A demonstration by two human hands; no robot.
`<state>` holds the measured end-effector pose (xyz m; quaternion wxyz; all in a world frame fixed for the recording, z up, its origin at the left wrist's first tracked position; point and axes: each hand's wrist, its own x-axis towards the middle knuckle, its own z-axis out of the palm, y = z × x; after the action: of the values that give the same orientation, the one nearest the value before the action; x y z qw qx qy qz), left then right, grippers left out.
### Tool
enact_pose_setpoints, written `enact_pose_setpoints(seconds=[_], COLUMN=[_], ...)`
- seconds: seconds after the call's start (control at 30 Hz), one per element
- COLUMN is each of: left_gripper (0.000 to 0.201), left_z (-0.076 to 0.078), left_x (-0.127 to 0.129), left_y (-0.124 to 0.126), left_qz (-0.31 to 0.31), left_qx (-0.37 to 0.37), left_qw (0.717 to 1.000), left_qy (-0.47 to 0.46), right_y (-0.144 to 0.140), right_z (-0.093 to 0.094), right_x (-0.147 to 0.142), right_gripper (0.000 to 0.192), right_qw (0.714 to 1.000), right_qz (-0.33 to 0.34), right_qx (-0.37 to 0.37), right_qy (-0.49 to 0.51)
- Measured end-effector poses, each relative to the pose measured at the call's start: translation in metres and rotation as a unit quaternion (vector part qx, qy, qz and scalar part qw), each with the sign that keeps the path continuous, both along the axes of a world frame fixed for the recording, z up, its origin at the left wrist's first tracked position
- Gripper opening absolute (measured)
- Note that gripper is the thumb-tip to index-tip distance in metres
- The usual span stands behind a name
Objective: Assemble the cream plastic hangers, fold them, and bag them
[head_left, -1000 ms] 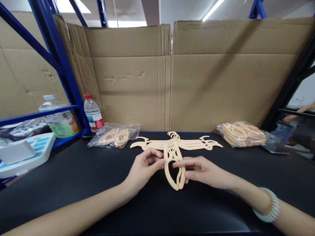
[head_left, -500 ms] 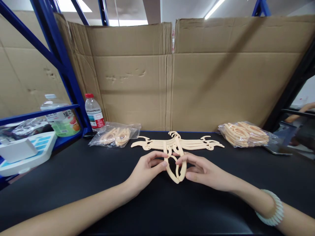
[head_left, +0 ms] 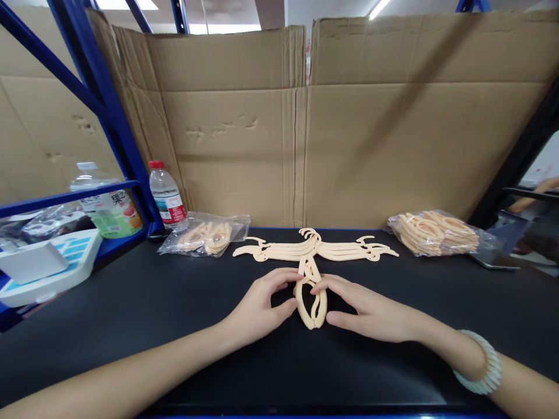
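Observation:
A beige plastic folding hanger [head_left: 323, 305] lies on the black table in front of me, its two arms folded together into a narrow loop pointing toward me. My left hand [head_left: 262, 302] grips its left side with the fingertips and thumb at the edge. On the opposite side, my right hand [head_left: 371, 308] has curved fingers over the right arm and the thumb beside it. Just beyond, several matching hangers [head_left: 345, 251] lie spread out in a stack, hooks at the far side. The held hanger's top end reaches the stack, and whether it overlaps is hard to tell.
Clear bags of folded hangers lie at the back left [head_left: 205, 237] and back right [head_left: 432, 233], the right one by a phone [head_left: 495, 262]. A red-capped bottle [head_left: 168, 198] and a white tray [head_left: 82, 256] stand left. A cardboard wall [head_left: 236, 145] closes the back.
The hanger's arms have come closer together, and it now lies flatter and straighter. My hands have stayed on either side of it. The view has tilted slightly downward.

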<state>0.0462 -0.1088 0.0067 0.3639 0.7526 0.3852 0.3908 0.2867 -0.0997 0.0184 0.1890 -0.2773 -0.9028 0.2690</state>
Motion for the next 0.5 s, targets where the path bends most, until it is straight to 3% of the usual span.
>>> enact_pose_setpoints(seconds=[0.13,0.37,0.5], left_gripper=[0.041,0.042,0.044], left_z=[0.0014,0.0039,0.0051], left_x=[-0.0043,-0.0078,-0.0068], left_y=[-0.0001,-0.0014,-0.0013], left_qz=[0.031,0.010,0.008], left_qx=[0.087,0.134,0.141], left_qw=[0.991,0.979,0.976], left_qy=[0.093,0.152,0.167], right_y=[0.0026,0.0034,0.0013], right_z=[-0.0035,0.0031,0.0049], right_x=[0.0046,0.0033,0.0018], right_gripper=[0.055,0.035,0.034], right_qw=[0.998,0.996,0.996], right_qz=[-0.011,-0.009,0.004], right_qx=[0.056,0.084,0.087], right_qy=[-0.039,-0.017,-0.021])
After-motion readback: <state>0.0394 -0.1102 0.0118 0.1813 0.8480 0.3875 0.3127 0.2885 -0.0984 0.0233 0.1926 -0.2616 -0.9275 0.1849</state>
